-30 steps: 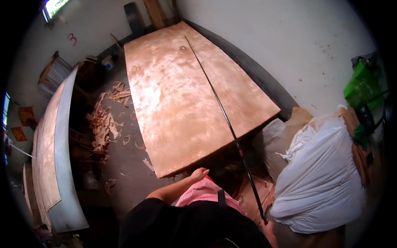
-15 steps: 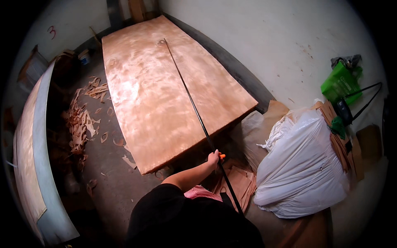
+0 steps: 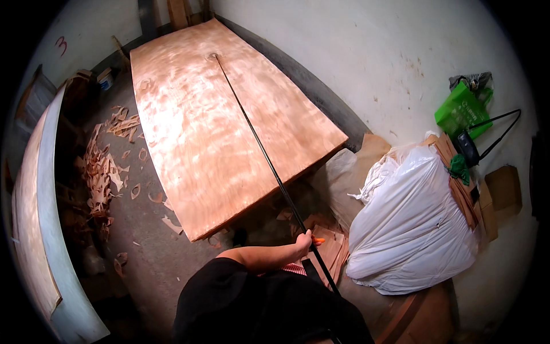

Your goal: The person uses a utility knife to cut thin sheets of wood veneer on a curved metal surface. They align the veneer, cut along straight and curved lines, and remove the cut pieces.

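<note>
My left hand point(image 3: 305, 244) is closed around a long thin black pole point(image 3: 256, 139). An orange piece point(image 3: 318, 241) sticks out beside the fingers; what it belongs to is hidden. From my hand the pole slants away over a large stack of reddish-brown wood veneer sheets point(image 3: 229, 172). Its far end meets the top sheet at a small round knot-like mark point(image 3: 211, 56). The near end passes down beside my black shirt. My right hand is out of view.
Torn veneer scraps point(image 3: 98, 183) litter the floor on the left, near a curved pale board point(image 3: 51, 212). A stuffed white sack point(image 3: 412, 223) sits at the right beside brown sheets. A green bag point(image 3: 463, 112) and a black strapped bag point(image 3: 468, 148) are by the white wall.
My left hand has come back toward me and slightly right, still around the pole. The far tip stays near the same mark. The whole view has shifted a little.
</note>
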`<move>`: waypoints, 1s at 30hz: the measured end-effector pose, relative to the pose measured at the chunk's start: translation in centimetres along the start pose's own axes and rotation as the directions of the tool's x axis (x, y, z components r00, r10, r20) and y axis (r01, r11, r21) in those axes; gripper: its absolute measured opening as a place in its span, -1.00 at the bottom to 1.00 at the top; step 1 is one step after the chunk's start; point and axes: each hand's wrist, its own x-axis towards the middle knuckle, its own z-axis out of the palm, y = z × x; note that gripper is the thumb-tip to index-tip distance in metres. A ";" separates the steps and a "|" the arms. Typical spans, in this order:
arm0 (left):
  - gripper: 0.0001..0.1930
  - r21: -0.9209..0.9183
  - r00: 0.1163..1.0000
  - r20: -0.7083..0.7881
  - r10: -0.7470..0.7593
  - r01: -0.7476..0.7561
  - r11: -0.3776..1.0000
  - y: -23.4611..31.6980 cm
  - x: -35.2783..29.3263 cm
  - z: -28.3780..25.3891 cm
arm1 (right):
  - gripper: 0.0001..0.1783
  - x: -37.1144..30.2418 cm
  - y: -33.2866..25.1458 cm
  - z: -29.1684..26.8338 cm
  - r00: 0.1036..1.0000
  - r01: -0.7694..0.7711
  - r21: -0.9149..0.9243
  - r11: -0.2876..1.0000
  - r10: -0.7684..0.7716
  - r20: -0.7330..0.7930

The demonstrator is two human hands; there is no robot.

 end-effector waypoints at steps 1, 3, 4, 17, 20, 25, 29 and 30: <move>-0.66 0.013 1.000 0.001 -0.009 0.009 1.000 0.1 -0.5 0.2 | -0.66 0.0 0.0 -0.1 1.000 0.000 -0.001 1.000 0.000 -0.002; -0.64 0.041 0.999 0.020 -0.035 0.034 0.999 0.2 -0.7 0.4 | -0.66 0.1 -0.1 -0.3 1.000 0.001 -0.007 1.000 -0.001 0.001; -0.61 0.056 0.998 0.037 -0.051 0.049 0.997 0.2 -0.6 0.5 | -0.66 0.2 -0.1 -0.4 1.000 0.003 -0.008 1.000 -0.003 0.001; -0.60 -0.001 0.996 0.072 0.046 -0.046 0.999 3.1 3.5 -0.4 | -0.68 0.7 -0.4 -0.9 1.000 0.018 -0.024 1.000 -0.018 0.009; -0.63 -0.018 0.997 0.074 0.037 -0.036 0.999 3.9 2.3 -0.1 | -0.69 0.6 -0.3 -0.9 1.000 0.019 -0.024 1.000 -0.018 0.007; -0.61 -0.064 0.994 0.086 0.067 -0.061 0.996 4.9 1.4 -0.9 | -0.69 0.7 -0.3 -0.7 0.999 0.032 -0.021 0.999 -0.031 0.008; -0.64 -0.101 0.994 0.025 0.111 -0.108 0.989 6.0 -0.2 -1.9 | -0.70 0.4 -0.1 -0.6 1.000 0.024 -0.011 1.000 -0.024 0.005; -0.64 -0.113 0.993 0.005 0.117 -0.115 0.987 6.2 -0.2 -2.6 | -0.70 0.4 -0.2 -0.6 0.999 0.032 -0.011 0.999 -0.032 0.004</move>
